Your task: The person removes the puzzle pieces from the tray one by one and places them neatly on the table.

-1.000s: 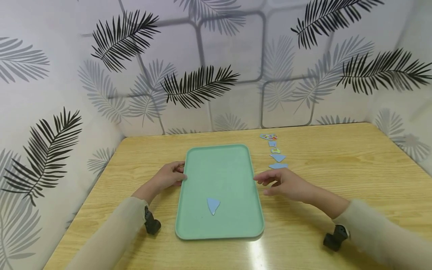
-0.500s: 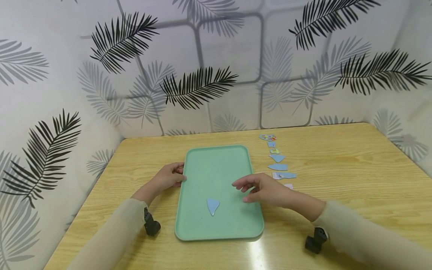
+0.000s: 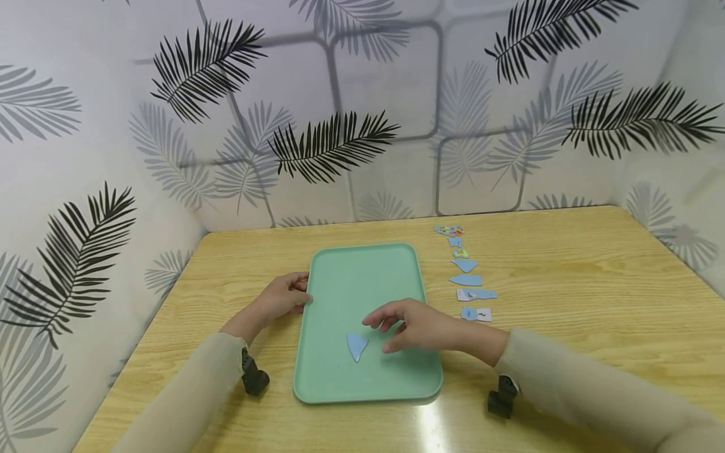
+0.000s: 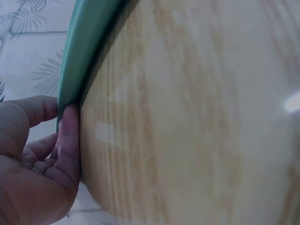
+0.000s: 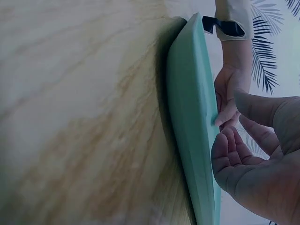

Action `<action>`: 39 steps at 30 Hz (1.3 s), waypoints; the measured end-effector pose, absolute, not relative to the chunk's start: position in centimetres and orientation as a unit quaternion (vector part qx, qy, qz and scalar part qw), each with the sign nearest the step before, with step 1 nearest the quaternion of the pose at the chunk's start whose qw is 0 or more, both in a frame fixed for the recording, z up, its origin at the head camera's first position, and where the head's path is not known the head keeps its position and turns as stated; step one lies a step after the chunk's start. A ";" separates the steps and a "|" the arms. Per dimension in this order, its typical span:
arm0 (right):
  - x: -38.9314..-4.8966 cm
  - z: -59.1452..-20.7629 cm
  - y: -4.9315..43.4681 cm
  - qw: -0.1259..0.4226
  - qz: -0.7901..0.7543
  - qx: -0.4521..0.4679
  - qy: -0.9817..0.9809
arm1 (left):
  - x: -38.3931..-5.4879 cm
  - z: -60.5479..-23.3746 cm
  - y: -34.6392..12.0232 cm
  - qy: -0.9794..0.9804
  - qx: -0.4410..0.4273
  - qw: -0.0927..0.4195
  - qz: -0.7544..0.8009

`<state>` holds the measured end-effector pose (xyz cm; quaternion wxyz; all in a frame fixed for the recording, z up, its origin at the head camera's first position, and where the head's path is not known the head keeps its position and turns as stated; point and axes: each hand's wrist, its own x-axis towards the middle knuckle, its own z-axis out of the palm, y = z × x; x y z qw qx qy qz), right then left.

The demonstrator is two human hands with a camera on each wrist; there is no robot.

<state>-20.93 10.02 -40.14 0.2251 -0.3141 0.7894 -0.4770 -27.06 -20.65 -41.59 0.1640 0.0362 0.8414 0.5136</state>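
Observation:
A mint-green tray (image 3: 362,283) lies on the wooden table, with one blue, roughly triangular puzzle piece (image 3: 357,346) in its near half. My left hand (image 3: 281,294) holds the tray's left edge, the thumb at the rim and the fingers against the side; the left wrist view shows this thumb (image 4: 44,110) meeting the green wall. Over the tray's right half hovers my right hand (image 3: 416,325), fingers loosely bent and nothing between them. Its fingertips are just right of the blue piece. In the right wrist view, thumb and fingers (image 5: 227,147) stand apart above the tray.
Right of the tray, several flat puzzle pieces run in a column toward the back: a blue and white one (image 3: 476,314), a longer blue one (image 3: 477,294), a blue triangle (image 3: 465,265) and a multicoloured one (image 3: 449,230). A leaf-patterned wall (image 3: 391,170) rises behind the table (image 3: 566,270).
My right hand has moved left from beside the tray's right edge to over the tray, near the blue piece, uncovering pieces in the column. My left hand stays at the tray's left edge.

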 end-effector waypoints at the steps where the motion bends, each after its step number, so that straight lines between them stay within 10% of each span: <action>1: -21.0 -40.1 9.8 0.226 -0.471 -0.315 0.792 | -27.1 -41.6 -20.6 0.841 0.035 0.164 0.514; 39: -23.4 -40.9 6.0 0.228 -0.322 -0.427 0.814 | -27.2 -41.5 -20.4 0.842 0.031 0.163 0.513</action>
